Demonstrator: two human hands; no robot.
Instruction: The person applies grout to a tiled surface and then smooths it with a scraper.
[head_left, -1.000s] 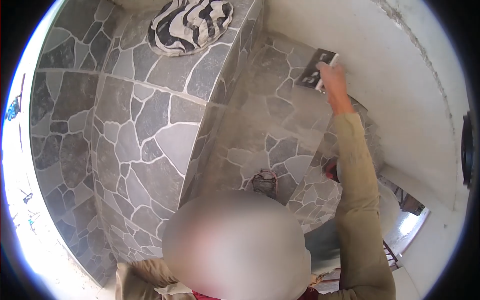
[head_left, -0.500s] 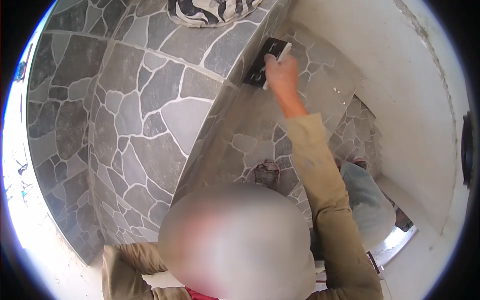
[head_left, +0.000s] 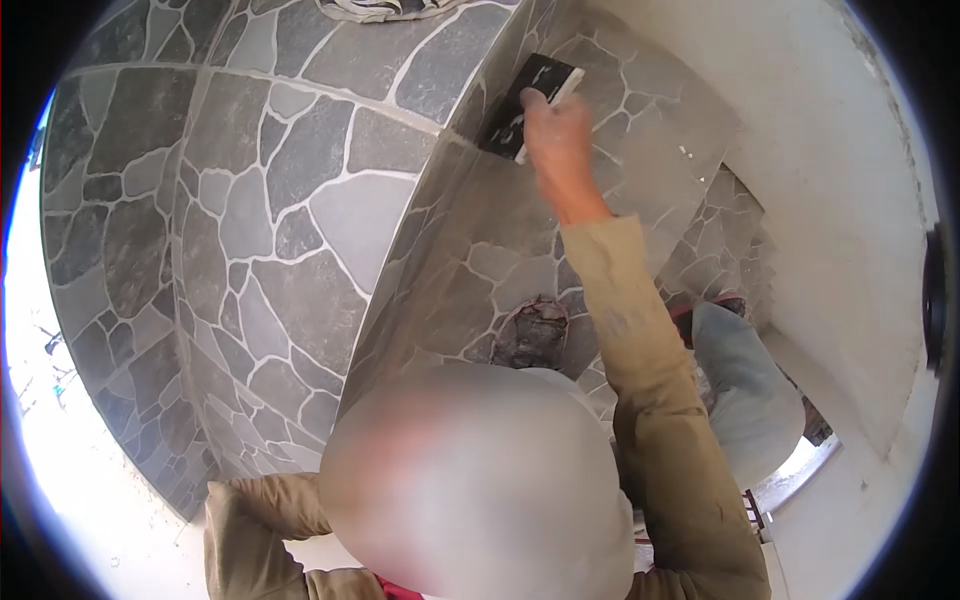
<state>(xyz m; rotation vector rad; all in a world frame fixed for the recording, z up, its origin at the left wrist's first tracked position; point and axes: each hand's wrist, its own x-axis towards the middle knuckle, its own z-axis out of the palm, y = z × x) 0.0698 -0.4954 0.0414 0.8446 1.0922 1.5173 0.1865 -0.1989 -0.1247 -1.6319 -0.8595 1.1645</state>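
Note:
My right hand [head_left: 562, 135] is closed around the pale handle of a grout float [head_left: 507, 125] with a black plate. The float lies against the stone-patterned floor [head_left: 480, 200], in the corner where it meets the side of a tiled ledge [head_left: 335, 210]. A greyish film dulls the floor's white joints around it. My left hand is out of sight; only its bent tan sleeve [head_left: 245, 540] shows at the lower left, and a large blurred shape covers the lower middle.
A plain pale wall [head_left: 830, 200] curves along the right. Small white crumbs [head_left: 684, 152] lie on the floor near its stepped edge. My shoe [head_left: 532, 332] stands on the floor beside the ledge. A black-and-white patterned cloth item [head_left: 385, 8] rests on top of the ledge.
The camera view has shifted, so the patterned cloth item is now mostly cut off at the top. My right hand still grips the float in the corner, its plate tilted slightly differently.

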